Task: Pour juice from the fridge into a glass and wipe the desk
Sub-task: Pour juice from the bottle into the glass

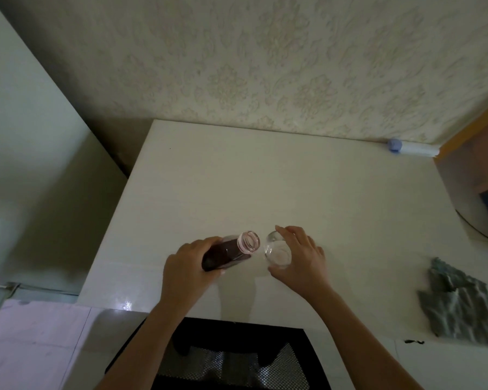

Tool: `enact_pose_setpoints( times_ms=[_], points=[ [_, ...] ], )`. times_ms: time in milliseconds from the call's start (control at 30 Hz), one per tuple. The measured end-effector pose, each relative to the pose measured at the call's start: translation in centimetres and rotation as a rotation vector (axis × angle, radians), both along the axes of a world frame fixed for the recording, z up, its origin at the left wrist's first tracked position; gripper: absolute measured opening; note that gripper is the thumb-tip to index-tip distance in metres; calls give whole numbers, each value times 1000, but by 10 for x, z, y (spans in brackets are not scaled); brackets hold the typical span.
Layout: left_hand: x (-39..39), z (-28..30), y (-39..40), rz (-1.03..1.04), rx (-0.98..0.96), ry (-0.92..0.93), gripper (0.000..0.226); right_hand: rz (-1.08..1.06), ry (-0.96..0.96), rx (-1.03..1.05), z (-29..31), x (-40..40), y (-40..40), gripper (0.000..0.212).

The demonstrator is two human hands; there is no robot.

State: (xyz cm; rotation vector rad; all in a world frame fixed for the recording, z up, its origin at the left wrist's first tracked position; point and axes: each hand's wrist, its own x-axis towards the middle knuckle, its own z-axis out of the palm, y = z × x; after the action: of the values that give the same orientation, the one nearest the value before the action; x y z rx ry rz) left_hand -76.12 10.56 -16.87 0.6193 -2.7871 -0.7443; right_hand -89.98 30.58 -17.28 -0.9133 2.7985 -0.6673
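My left hand (188, 266) grips an uncapped bottle of dark juice (231, 253), tilted so its open mouth points toward the glass. A clear glass (276, 253) stands on the white desk (265, 187) just right of the bottle's mouth, and my right hand (300, 256) wraps around its right side. The glass looks empty. No juice is seen leaving the bottle. A crumpled grey cloth (458, 304) lies on the desk at the right, near the front edge.
A white tube with a blue cap (409, 148) lies at the desk's back right by the patterned wall. A black mesh chair (223, 358) sits below the front edge. A dark cable (479, 235) curves off the right side.
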Motion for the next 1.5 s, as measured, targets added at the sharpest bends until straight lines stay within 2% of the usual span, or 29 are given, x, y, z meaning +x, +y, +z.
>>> enact_pose_setpoints(
  times_ms=[233,600,1500],
  points=[
    [-2,22,0,-23,-197,-4,57,7,43,44,17,8,-10,80],
    [3,38,6,-53,-336,-28,54,40,32,110,29,17,-14,80],
    [-10,53,11,-88,-370,-68,53,37,6,147,36,14,-13,76]
  ],
)
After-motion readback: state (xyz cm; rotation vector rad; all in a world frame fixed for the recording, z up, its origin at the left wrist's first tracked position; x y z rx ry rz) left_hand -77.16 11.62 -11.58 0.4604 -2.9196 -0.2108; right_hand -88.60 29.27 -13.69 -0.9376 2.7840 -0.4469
